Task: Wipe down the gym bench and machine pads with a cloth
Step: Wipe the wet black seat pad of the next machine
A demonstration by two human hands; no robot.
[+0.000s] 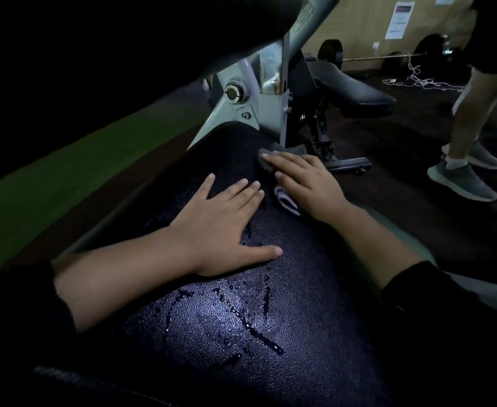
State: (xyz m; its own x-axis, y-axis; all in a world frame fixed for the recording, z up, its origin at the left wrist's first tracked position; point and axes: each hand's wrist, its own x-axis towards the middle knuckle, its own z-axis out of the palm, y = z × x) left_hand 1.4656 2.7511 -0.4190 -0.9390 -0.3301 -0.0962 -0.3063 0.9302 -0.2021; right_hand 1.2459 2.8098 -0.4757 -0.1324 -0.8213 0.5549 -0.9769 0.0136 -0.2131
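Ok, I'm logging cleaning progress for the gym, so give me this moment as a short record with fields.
surface: black bench pad, textured
left hand: flat on the pad, fingers straight, no cloth
right hand: pressing a dark cloth on the pad's far right edge
wetness: droplets and streaks on the near part of the pad
frame: grey metal bracket beyond the pad
bystander: a person's legs at right

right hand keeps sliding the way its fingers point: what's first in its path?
Right hand, flat on the cloth, points up-left along the bench pad. Likely first contact: the grey machine frame at the pad's far end; depth unclear.
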